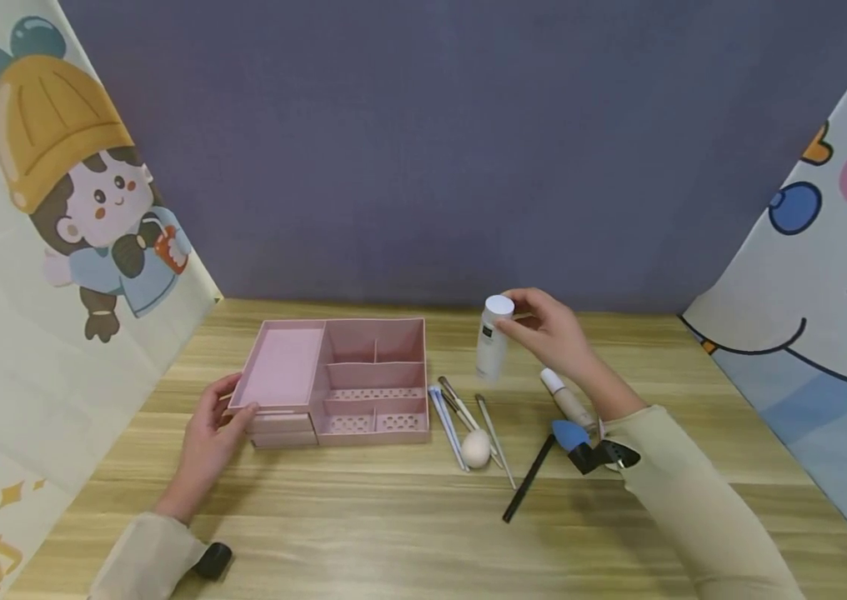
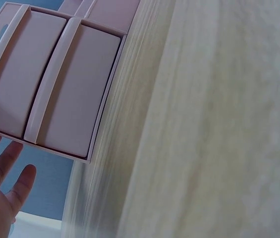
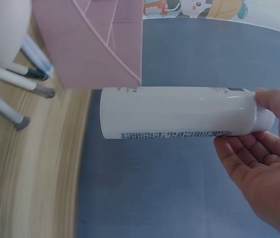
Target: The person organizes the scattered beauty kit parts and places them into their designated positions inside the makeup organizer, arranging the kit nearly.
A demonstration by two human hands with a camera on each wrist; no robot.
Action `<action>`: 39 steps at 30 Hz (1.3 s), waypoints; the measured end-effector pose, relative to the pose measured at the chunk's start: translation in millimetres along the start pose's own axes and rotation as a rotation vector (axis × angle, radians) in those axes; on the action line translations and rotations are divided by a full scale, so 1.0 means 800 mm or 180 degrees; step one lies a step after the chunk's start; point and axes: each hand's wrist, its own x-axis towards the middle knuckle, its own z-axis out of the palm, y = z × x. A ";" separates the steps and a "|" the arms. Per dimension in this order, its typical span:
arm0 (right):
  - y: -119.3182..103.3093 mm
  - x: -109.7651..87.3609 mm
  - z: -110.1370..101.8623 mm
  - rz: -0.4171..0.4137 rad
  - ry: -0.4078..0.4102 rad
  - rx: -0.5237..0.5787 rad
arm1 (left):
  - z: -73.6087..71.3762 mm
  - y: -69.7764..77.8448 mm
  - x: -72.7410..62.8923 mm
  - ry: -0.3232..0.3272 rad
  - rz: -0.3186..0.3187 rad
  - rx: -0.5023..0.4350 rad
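Observation:
My right hand [image 1: 549,332] pinches a white bottle [image 1: 491,354] near its cap, thumb on one side and fingers on the other. The bottle is nearly upright above the table, and small print runs along its side [image 3: 177,111] in the right wrist view. At the left, a pink desktop organizer [image 1: 377,404] with open compartments and two small drawers [image 2: 78,89] sits on the table. My left hand [image 1: 213,429] rests at its front left corner, thumb at the top edge. In the left wrist view, fairly straight fingers [image 2: 6,161] lie along the organizer's side.
Several makeup brushes [image 1: 497,442] and a pale egg-shaped sponge [image 1: 476,449] lie right of the organizer. Farther right are a black pencil-like stick [image 1: 528,479], a blue-tipped item [image 1: 569,435] and a white-capped tube [image 1: 568,400]. A dark panel [image 1: 423,158] stands behind the table.

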 end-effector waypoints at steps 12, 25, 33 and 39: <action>-0.020 0.022 0.019 0.0013 -0.0033 0.0191 | 0.000 -0.002 -0.004 0.0017 0.0034 -0.0056; -0.045 0.052 0.059 -0.0036 -0.0156 0.0321 | -0.007 0.000 -0.006 -0.0067 0.0006 -0.0039; -0.051 0.070 0.083 -0.0080 -0.0250 0.0400 | -0.006 -0.001 -0.005 -0.0023 -0.0001 -0.0065; -0.053 0.083 0.099 -0.0102 -0.0305 0.0491 | -0.006 -0.001 -0.003 -0.0041 -0.0007 -0.0085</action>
